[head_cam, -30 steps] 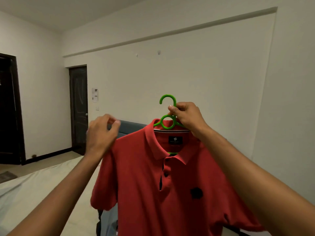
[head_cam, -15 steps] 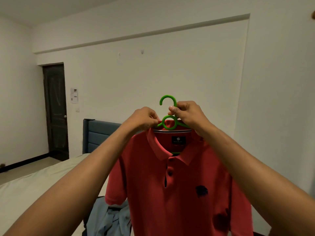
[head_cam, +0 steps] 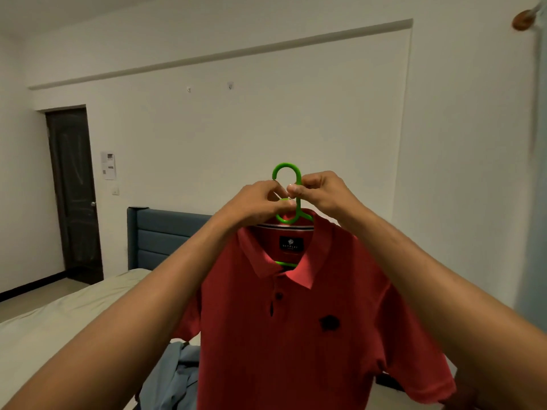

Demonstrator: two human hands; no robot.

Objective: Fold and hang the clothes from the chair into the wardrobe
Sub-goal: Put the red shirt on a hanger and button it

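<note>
White-walled bedroom; dark door (head_cam: 74,193) at left, blue headboard (head_cam: 159,235) and pale bed (head_cam: 59,321) below. Red polo shirt (head_cam: 302,335) hanging on green hanger (head_cam: 288,202), raised mid-air at centre. Left hand (head_cam: 257,204) with fingers curled around hanger neck ring. Right hand (head_cam: 321,190) with fingers pinching hook stem. Hands touching. Blue-grey garment (head_cam: 174,380) heaped low, behind shirt's left edge.

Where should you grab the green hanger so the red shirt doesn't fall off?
Probably the thin neck of the green hanger, just under its hook, pinching from both sides as the left hand and right hand do. The red shirt hangs evenly below, and the hook stays free.
</note>
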